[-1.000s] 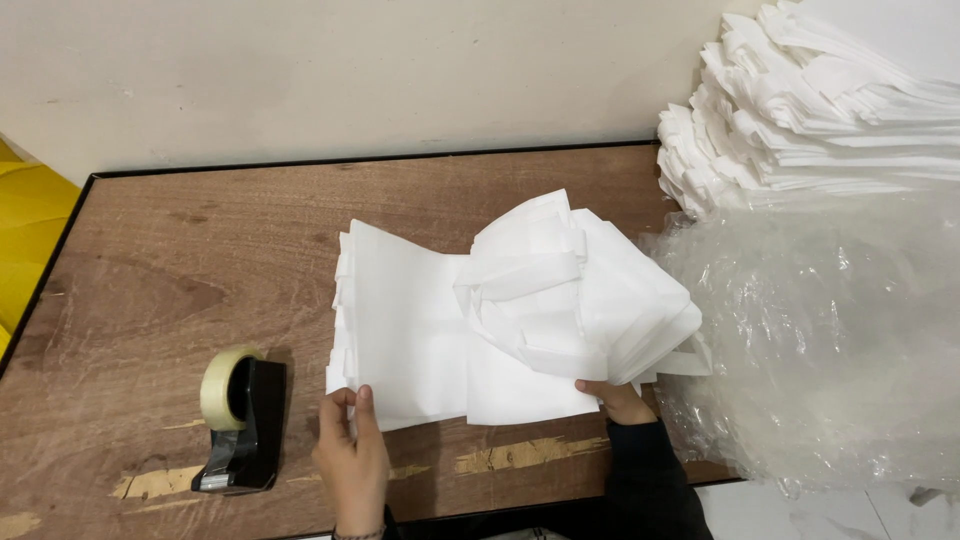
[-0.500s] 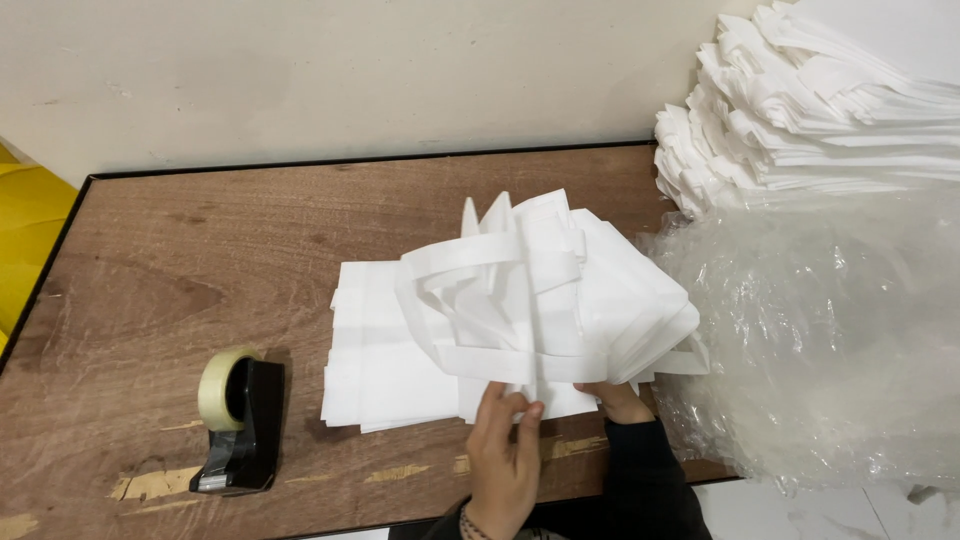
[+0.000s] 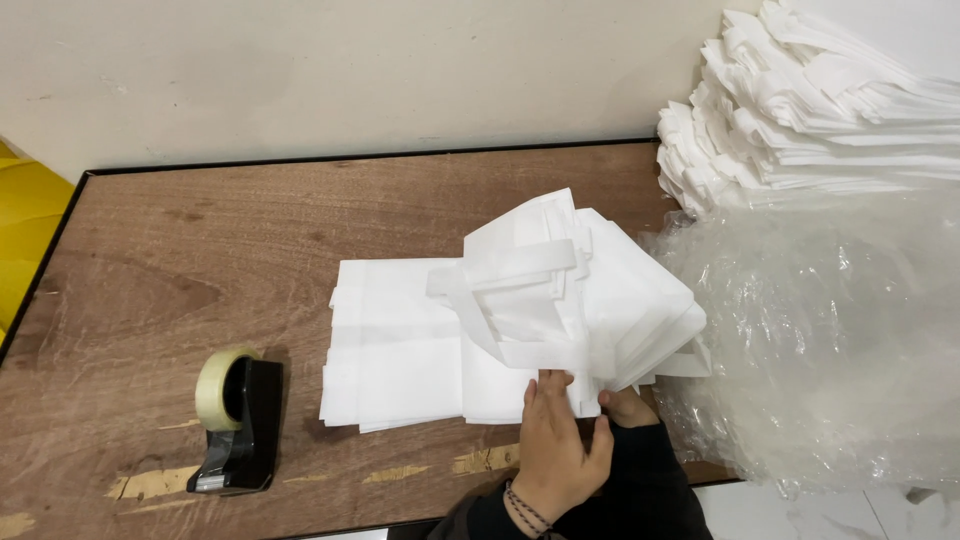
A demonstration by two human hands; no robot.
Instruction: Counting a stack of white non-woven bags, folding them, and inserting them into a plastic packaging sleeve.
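Left hand [image 3: 555,440] now moved over from the stack's left edge to the near right edge, beside right hand [image 3: 628,408]; both pinching the folded-over end of the flat stack of white non-woven fabric bags [image 3: 500,315], so fold looks underway. Stack lying mid-table on brown wooden tabletop [image 3: 200,250], long axis left-right, handle loops up on the right. Black tape dispenser [image 3: 238,420] unmoved at left, crinkled clear plastic sheet [image 3: 830,340] at right.

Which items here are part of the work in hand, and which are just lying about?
In hand:
- stack of white bags
- left hand on the stack's near edge
- right hand, mostly hidden beneath the stack

Lying about:
- tape dispenser
- second white pile
- clear plastic wrap
- yellow object
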